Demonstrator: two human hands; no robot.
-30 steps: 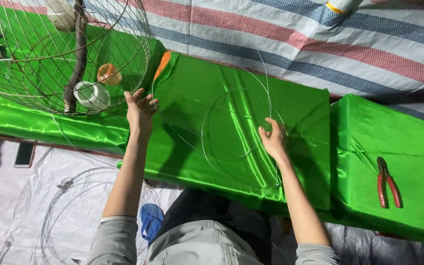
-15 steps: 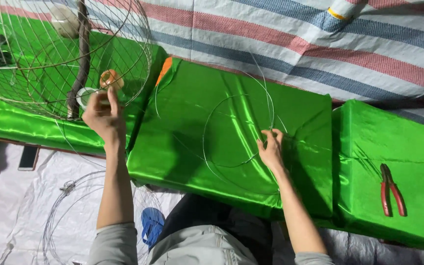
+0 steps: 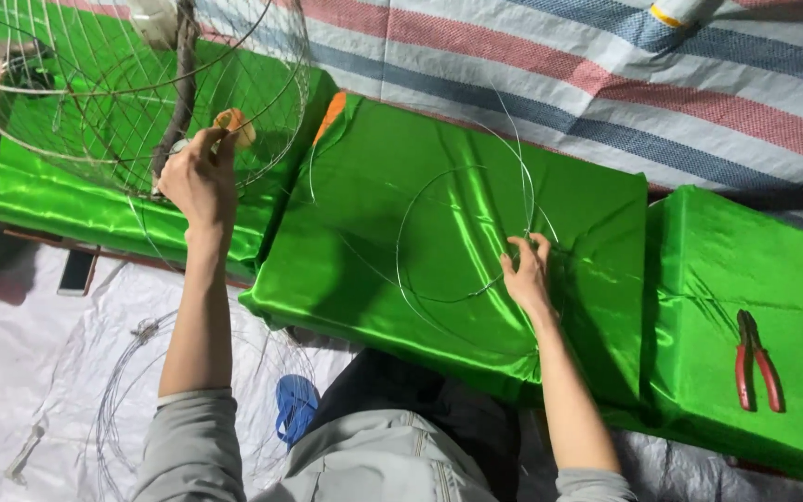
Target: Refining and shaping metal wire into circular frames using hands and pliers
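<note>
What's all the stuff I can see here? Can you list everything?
wire rings: at least two, silver, lying on the middle green block
green blocks: three, shiny green cloth, side by side
wire cage: one, silver, on the left block
tape roll: one, tan, by the cage
pliers: one, red handles, on the right block
striped sheet: one, red, blue and white, behind the blocks
wire coils: a loose bundle, silver, on the white floor sheet
phone: one, dark, on the floor
left hand: reaching to the tape roll
right hand: pinching the wire rings
</note>
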